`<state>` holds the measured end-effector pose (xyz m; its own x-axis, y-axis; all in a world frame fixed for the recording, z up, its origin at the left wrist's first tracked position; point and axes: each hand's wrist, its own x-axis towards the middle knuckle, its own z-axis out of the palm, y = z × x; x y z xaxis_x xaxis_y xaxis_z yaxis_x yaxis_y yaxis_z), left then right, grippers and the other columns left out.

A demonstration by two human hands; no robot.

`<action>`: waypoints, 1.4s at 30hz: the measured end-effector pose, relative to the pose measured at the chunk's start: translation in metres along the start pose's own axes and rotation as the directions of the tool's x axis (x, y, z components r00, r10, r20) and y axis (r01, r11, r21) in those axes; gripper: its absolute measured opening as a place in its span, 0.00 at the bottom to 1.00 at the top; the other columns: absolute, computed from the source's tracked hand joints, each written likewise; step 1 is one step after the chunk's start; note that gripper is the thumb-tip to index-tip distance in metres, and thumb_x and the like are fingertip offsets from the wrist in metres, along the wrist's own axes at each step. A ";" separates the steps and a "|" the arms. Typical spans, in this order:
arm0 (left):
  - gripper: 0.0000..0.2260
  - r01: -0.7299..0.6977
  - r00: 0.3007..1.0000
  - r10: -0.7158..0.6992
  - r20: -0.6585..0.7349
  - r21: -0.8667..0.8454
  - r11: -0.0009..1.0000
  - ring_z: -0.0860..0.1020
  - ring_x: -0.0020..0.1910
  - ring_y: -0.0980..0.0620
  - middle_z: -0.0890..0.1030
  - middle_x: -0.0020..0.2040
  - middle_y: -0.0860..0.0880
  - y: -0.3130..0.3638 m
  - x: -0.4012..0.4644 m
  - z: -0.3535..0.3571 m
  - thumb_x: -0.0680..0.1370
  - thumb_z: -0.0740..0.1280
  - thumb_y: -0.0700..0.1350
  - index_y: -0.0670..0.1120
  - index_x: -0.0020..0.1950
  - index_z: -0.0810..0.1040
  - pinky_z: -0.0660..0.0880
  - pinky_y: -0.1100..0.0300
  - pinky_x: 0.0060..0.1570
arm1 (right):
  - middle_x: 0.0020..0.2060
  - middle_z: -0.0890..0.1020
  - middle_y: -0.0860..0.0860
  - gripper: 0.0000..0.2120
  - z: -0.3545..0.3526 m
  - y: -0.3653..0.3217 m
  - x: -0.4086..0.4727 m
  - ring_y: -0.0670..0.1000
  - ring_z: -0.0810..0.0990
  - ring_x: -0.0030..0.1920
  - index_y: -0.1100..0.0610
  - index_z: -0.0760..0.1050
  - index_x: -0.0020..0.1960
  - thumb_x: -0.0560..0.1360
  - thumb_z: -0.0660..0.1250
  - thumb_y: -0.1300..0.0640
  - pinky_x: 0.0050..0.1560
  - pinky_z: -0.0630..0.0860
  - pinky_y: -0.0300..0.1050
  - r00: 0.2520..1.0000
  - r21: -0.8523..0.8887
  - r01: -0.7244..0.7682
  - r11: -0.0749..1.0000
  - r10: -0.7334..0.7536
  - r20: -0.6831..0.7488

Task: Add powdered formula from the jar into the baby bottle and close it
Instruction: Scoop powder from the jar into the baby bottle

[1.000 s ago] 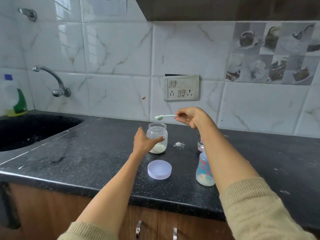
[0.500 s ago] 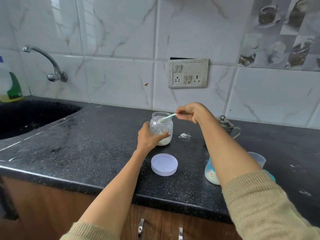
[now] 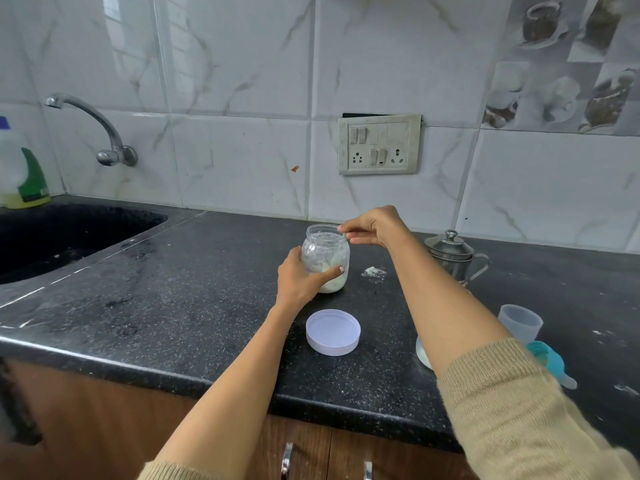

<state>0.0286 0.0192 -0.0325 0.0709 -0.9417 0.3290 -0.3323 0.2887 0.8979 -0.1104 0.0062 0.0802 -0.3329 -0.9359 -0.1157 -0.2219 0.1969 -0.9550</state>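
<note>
head view — spoon now sunk into jar, right hand lower

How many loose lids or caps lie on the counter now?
3: the white jar lid in front of the jar; a clear cap and a blue collar at right, beyond the right forearm, which may hide others.

1. I see a black speckled countertop, sink cut in at 9 o'clock.
2. Centre: open glass jar, upright.
3. White lid at 6 of the jar, flat.
4. Spilled powder at 3 of the jar.
5. Steel pot further at 3.
6. Clear cup at 4, baby bottle mostly hidden beside it.
</note>
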 end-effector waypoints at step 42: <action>0.52 -0.122 0.985 0.115 -0.127 -0.047 0.991 0.58 0.75 0.47 0.60 0.76 0.44 0.095 -0.073 -0.002 0.64 0.78 0.56 0.40 0.76 0.52 0.59 0.55 0.71 | 0.31 0.82 0.57 0.25 -0.102 0.008 -0.103 0.47 0.81 0.24 0.72 0.77 0.56 0.63 0.79 0.63 0.21 0.76 0.36 0.993 0.142 0.098 0.985 -0.087 -0.079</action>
<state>-0.0063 0.1154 0.0290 0.1511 -0.8725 0.4646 -0.2937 0.4091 0.8639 -0.1714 0.1342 0.1126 -0.3838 -0.9234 -0.0097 -0.1207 0.0606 -0.9908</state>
